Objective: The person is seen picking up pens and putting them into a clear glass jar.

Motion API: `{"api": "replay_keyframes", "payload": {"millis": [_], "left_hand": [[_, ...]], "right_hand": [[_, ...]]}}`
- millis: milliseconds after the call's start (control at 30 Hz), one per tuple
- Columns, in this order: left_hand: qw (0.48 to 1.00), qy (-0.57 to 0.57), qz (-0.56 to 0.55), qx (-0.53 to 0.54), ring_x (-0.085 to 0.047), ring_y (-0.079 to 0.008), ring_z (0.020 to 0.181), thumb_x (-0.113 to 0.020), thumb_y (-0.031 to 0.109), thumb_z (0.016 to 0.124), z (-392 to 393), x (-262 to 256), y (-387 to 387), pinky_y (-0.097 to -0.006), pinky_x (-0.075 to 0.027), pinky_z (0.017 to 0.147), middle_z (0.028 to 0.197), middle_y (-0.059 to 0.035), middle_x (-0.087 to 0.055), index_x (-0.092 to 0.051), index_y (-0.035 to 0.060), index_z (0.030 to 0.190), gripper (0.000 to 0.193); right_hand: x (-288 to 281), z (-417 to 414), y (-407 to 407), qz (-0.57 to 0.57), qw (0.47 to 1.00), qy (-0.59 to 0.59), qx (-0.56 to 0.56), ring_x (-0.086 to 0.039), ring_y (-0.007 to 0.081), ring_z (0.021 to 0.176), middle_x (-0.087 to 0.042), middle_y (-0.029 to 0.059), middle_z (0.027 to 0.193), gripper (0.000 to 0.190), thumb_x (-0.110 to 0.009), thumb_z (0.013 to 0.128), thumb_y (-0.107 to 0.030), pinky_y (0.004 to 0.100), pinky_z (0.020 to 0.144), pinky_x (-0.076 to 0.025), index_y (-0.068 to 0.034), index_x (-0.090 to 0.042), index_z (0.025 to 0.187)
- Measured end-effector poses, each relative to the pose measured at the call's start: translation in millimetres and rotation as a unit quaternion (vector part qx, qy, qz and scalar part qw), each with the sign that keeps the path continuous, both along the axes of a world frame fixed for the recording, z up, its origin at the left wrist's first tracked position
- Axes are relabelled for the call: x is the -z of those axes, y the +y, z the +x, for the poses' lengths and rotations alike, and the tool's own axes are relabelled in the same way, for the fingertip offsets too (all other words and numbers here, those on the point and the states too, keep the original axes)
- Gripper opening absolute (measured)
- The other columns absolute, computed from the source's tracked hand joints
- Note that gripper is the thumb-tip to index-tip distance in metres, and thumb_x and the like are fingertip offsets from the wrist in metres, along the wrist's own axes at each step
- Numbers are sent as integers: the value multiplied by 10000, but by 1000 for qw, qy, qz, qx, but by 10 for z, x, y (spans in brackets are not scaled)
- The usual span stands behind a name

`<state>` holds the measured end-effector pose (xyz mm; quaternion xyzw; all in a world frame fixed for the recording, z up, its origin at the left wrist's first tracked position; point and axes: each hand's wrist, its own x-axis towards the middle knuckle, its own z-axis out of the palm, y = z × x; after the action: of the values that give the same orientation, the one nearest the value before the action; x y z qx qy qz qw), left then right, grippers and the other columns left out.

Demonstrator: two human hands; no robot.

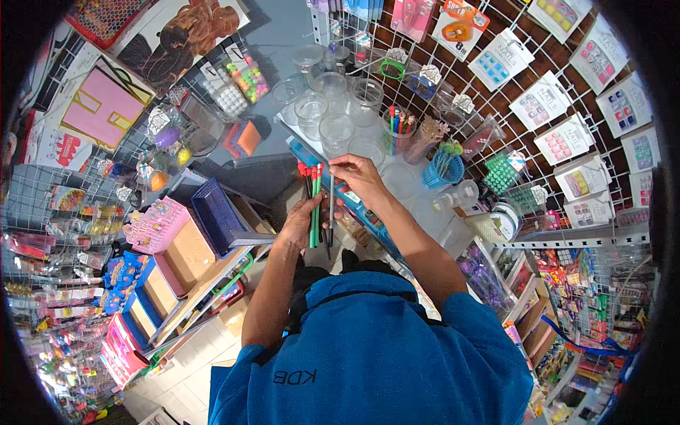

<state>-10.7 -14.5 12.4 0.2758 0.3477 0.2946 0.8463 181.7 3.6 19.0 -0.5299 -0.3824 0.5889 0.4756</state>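
Observation:
In my left hand [302, 218] is a small bunch of green and dark pens [313, 228] with red figure toppers, held roughly upright. The thumb and fingers of my right hand [364, 183] pinch the upper end of a thin grey pen [332, 204], just right of the bunch. Part of my right fingers is hidden behind it. Beyond my hands, several round clear plastic cups [336, 130] stand on a white shelf. One clear cup [397, 143] among them holds similar pens with red and dark toppers.
A small blue plastic basket [443, 167] stands right of the cups. Carded false nails [542, 101] hang on a white wire grid behind. At left are a dark blue basket [215, 212], a pink display box [186, 255] and a grid of hanging goods [48, 196].

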Motion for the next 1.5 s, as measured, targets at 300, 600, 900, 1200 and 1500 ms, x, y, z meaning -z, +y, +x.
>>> {"api": "replay_keyframes", "payload": {"millis": [300,600,900,1200,1500], "left_hand": [[996,57,62,10,-650,-139,706,-533,274,1004,-27,48,58,-194,-419,477,954,-76,-675,-542,82,1198,273],[994,62,92,-19,-557,-80,591,-601,242,973,-130,17,39,-188,-365,481,850,-12,-627,-555,103,1135,219],[994,49,91,-21,-557,-78,608,-615,254,966,-196,55,35,-194,-355,477,864,-10,-643,-579,74,1200,298],[995,57,77,-29,-546,-73,610,-617,263,965,-228,3,65,-191,-350,475,848,1,-637,-597,92,1187,281],[993,60,95,-26,-552,-79,613,-631,271,957,-218,-74,76,-196,-350,478,824,-3,-640,-609,92,1123,245]], "right_hand": [[-67,-41,35,14,1000,-9,-6,-632,126,754,-669,70,913,248,-677,912,-152,263,596,-535,-1,-643,1106],[-122,808,483,214,825,-515,90,-698,310,754,-701,169,948,182,-622,885,-114,400,610,-555,-21,-669,1035],[-420,1295,733,88,652,-753,-16,-691,404,861,-685,260,905,200,-527,868,-78,482,714,-569,13,-704,878],[-362,1376,800,101,618,-779,15,-697,381,875,-695,238,895,189,-554,883,-119,466,757,-573,-3,-703,883],[-264,1577,844,96,639,-763,-15,-685,411,881,-692,240,916,178,-533,874,-86,478,774,-562,13,-680,882]]}}
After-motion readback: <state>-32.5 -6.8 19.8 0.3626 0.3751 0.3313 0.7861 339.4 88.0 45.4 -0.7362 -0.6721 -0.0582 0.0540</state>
